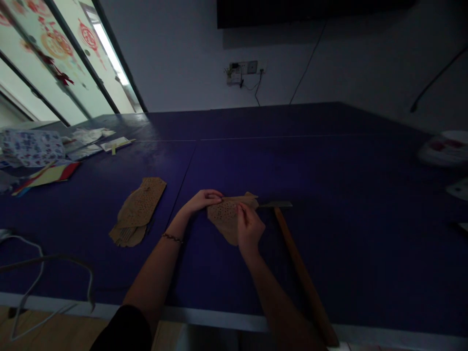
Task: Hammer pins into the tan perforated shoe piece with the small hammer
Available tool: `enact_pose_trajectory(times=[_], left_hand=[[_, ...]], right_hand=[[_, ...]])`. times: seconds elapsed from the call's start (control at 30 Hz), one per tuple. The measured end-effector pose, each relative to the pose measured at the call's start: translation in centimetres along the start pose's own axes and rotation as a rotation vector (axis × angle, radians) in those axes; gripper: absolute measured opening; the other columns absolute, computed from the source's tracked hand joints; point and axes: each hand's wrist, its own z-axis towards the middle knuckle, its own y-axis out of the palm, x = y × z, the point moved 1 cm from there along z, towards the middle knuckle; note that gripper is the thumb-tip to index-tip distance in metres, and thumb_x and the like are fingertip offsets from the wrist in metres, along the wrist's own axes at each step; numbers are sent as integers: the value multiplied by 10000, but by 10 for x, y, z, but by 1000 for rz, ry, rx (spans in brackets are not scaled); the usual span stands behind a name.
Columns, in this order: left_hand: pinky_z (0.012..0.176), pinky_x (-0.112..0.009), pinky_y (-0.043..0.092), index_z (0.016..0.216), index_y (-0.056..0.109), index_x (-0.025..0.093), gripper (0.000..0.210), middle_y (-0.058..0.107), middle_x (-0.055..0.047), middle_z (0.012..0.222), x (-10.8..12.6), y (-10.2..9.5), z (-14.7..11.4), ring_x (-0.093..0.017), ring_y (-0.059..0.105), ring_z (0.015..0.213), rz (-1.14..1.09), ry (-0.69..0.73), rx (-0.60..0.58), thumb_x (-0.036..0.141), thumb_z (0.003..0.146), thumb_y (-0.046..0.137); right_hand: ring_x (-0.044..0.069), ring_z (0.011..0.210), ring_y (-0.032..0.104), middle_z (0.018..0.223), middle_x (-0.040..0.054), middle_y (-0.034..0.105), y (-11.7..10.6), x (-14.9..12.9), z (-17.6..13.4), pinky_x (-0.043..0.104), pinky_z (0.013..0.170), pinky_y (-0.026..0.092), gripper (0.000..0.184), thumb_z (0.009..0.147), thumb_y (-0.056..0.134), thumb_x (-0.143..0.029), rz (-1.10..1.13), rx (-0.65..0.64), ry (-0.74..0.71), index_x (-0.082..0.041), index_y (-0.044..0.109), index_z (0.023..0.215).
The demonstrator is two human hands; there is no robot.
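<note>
In the head view, the brown perforated sheet (224, 222) is taken as the landmark; it lies flat on the purple table (365, 219), directly between and in front of the two hands. The upper-left corner of the sheet is held by the left hand (204, 199), with the fingers bent and closed on that corner. The right hand (250, 226) is placed over the right part of the sheet, with thumb and forefinger pressed together; whether any material is pinched between them cannot be told. The governing relation is judged to be that of the narrow strip (239, 199) at the sheet's far edge: its long axis is set crosswise, from the left fingertips toward the right, and its free right end is nearer to the right hand. To the right of the sheet, a thin flat tool (283, 204) is positioned, with the tip of a wooden stick (305, 273) just beside it. To the left of the sheet, well apart, similar brown pieces (142, 204) are stacked.
</note>
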Motion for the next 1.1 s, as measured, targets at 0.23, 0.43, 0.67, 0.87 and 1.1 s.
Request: enact_pose_trajectory(times=[0.23, 0.43, 0.67, 0.87, 1.1], left_hand=[[535, -198, 394, 718, 617, 119, 179, 622, 10, 619, -7, 21, 0, -88, 541, 551, -48, -54, -79, 237, 595, 671], [462, -158, 357, 681, 608, 116, 136, 584, 46, 524, -7, 26, 1, -56, 503, 466, -101, -45, -76, 202, 598, 671], [537, -204, 441, 803, 675, 122, 215, 677, -19, 677, -8, 26, -2, -110, 587, 565, -125, -61, -73, 223, 614, 672], [579, -215, 465, 861, 683, 136, 250, 690, -20, 694, -7, 25, -2, -117, 603, 588, -161, -53, -90, 198, 619, 672], [599, -222, 469, 889, 678, 137, 273, 695, -25, 696, -8, 24, -3, -117, 610, 588, -219, -76, -98, 189, 621, 671]], right_hand=[[170, 719, 638, 825, 99, 678, 8, 11, -11, 294, 710, 479, 309, 841, 361, -304, -55, -51, 57, -127, 604, 914], [165, 669, 633, 751, 82, 669, 4, 11, -9, 276, 662, 480, 285, 840, 356, -300, -116, 2, 110, -135, 587, 855], [162, 643, 622, 722, 84, 655, 2, 10, -9, 273, 644, 477, 275, 841, 355, -270, -165, 0, 68, -121, 586, 839], [156, 653, 619, 706, 71, 655, 3, 8, -9, 267, 649, 465, 276, 851, 345, -254, -212, -1, -25, -132, 591, 823], [162, 695, 614, 736, 81, 657, 5, 9, -9, 274, 671, 463, 307, 873, 322, -257, -276, -22, -158, -129, 599, 833]])
